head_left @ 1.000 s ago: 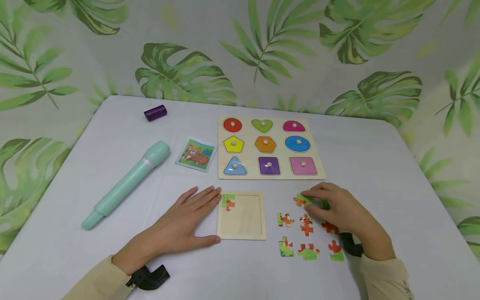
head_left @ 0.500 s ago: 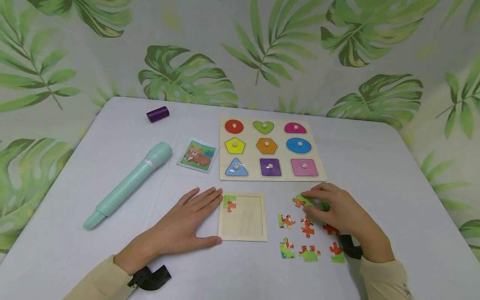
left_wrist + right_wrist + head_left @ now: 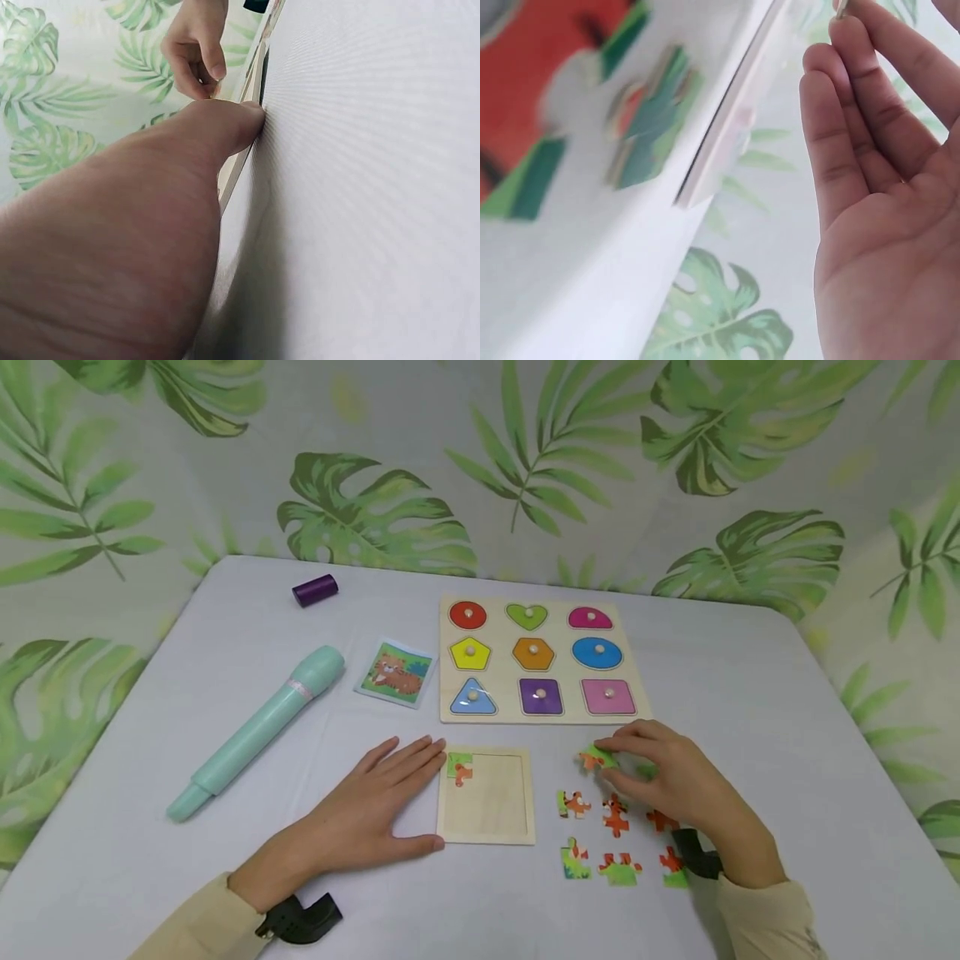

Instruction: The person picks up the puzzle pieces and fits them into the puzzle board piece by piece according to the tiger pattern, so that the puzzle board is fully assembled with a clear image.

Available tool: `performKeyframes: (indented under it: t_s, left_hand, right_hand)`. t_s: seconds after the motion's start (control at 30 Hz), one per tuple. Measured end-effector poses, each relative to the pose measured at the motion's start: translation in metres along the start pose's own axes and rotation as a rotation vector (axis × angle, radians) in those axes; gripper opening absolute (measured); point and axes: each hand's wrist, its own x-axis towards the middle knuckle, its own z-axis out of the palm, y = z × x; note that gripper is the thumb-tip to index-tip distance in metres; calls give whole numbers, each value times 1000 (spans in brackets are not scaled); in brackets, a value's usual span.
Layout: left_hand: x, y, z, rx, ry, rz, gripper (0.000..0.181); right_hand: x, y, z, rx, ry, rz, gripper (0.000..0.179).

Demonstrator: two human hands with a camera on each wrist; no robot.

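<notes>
My right hand (image 3: 671, 772) pinches a green and orange jigsaw piece (image 3: 596, 758) between thumb and fingertips, to the right of the square wooden puzzle tray (image 3: 487, 837). In the right wrist view only a thin edge of that piece (image 3: 842, 9) shows at the fingertips. My left hand (image 3: 375, 810) lies flat with fingers spread, its fingertips and thumb right at the tray's left edge. One jigsaw piece (image 3: 459, 768) sits in the tray's upper left corner. Below my right hand lie several loose pieces, among them an orange tiger-face piece (image 3: 615, 815); the hand partly covers others.
Behind the tray lies a shape board (image 3: 502, 718) with knobbed coloured shapes. Left of it is a tiger picture card (image 3: 396, 672). A mint-green tube-shaped object (image 3: 255, 735) and a purple cylinder (image 3: 315, 590) lie on the table's left side.
My right hand has lifted the green and orange piece and moved it slightly left, uncovering more of a green piece behind. My left hand stays in place at the tray.
</notes>
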Motion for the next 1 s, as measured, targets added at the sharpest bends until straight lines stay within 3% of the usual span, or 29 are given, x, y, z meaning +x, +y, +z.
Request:
performKeyframes:
  t_s: [0.4, 0.77, 1.0]
  left_hand:
    - [0, 1, 0, -9, -20, -15, 97]
    - [1, 1, -1, -11, 10, -4, 98]
    - [0, 2, 0, -15, 8, -8, 98]
  right_hand:
    - [21, -8, -9, -64, 30, -129, 38]
    - [41, -19, -18, -57, 72, -240, 36]
    - [44, -22, -14, -28, 51, -232, 34]
